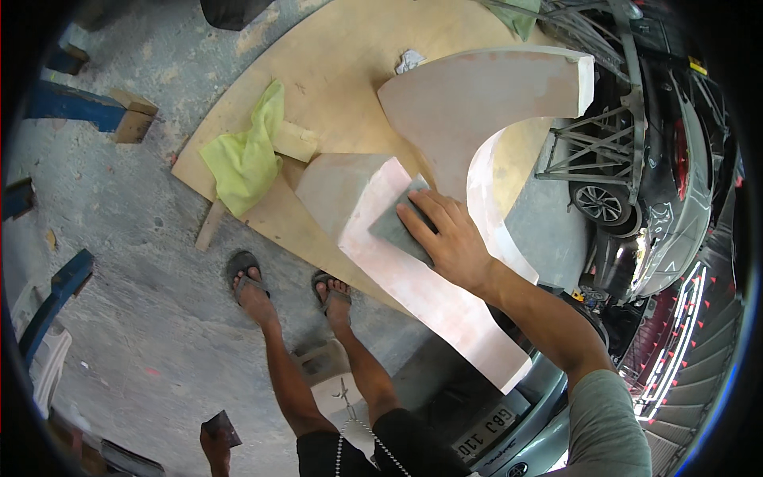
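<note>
My right hand (455, 241) presses a grey sheet of sandpaper (395, 226) against the pinkish-white edge face of a large curved piece (477, 338). Its fingers stretch over the sheet, with the thumb side hidden. The piece has brownish-grey flat sides (485, 83) and a deep rounded cutout, and it rests on a wooden board. At the lower left, away from the piece, my left hand (214, 447) is closed on a thin dark square sheet (225, 427), whose kind I cannot make out.
A yellow-green cloth (253, 155) lies on the big curved wooden board (318, 60), near a crumpled white scrap (409, 60). Blue supports (75, 105) stand on the concrete floor at the left. Metal frames (592, 159) and a dark car (664, 183) are at the right.
</note>
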`<state>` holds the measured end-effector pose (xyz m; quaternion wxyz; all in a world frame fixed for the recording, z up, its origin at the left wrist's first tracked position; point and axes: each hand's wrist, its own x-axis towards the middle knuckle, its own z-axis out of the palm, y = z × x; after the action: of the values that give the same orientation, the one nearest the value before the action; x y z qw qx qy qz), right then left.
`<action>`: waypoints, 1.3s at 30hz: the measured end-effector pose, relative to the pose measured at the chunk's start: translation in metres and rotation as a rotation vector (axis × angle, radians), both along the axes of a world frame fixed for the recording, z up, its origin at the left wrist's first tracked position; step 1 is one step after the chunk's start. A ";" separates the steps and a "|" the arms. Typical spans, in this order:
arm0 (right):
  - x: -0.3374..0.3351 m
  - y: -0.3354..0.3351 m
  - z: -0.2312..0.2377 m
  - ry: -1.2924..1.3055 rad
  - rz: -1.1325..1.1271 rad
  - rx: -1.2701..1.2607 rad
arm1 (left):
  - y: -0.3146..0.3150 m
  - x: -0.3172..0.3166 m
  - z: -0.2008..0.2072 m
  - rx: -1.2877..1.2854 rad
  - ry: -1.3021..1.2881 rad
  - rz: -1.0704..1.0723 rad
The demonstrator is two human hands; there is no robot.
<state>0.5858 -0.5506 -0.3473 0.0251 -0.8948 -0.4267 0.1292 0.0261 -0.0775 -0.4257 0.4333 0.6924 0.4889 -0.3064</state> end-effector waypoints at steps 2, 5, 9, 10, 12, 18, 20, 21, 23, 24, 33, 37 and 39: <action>-0.014 -0.017 0.003 0.011 -0.031 0.001 | -0.017 0.035 0.005 -0.072 -0.051 0.140; -0.042 -0.030 0.019 0.077 -0.094 -0.013 | -0.048 0.102 0.022 -0.156 -0.216 0.417; -0.081 -0.021 0.064 0.310 -0.331 0.101 | -0.133 0.237 0.053 -0.495 -0.387 0.754; -0.089 -0.017 0.071 0.357 -0.278 0.312 | -0.150 0.255 0.057 -0.598 -0.465 0.754; -0.105 -0.017 0.090 0.400 -0.237 0.527 | -0.200 0.320 0.087 -0.754 -0.520 0.856; -0.121 -0.016 0.115 0.190 0.128 0.879 | -0.293 0.408 0.149 -0.867 -0.606 0.920; -0.121 -0.022 0.117 0.124 0.128 0.918 | -0.309 0.418 0.161 -0.925 -0.629 0.871; -0.121 -0.024 0.117 0.065 0.134 0.940 | -0.315 0.423 0.166 -0.914 -0.632 0.856; -0.117 -0.030 0.118 0.052 0.123 0.967 | -0.324 0.430 0.172 -0.988 -0.673 0.860; -0.115 -0.032 0.118 0.046 0.118 0.978 | -0.327 0.432 0.173 -0.987 -0.660 0.860; -0.107 -0.017 0.112 0.304 -0.152 1.179 | -0.312 0.454 0.141 -0.953 -0.779 0.785; -0.104 -0.001 0.101 0.181 -0.129 1.072 | -0.305 0.461 0.145 -0.890 -0.722 0.778; -0.107 0.003 0.097 0.161 -0.093 1.019 | -0.296 0.464 0.141 -0.844 -0.755 0.608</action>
<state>0.4789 -0.5479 -0.2506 0.4962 -0.7742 -0.3920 -0.0281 0.4899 -0.3736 -0.2849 0.8782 0.3530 0.3147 -0.0711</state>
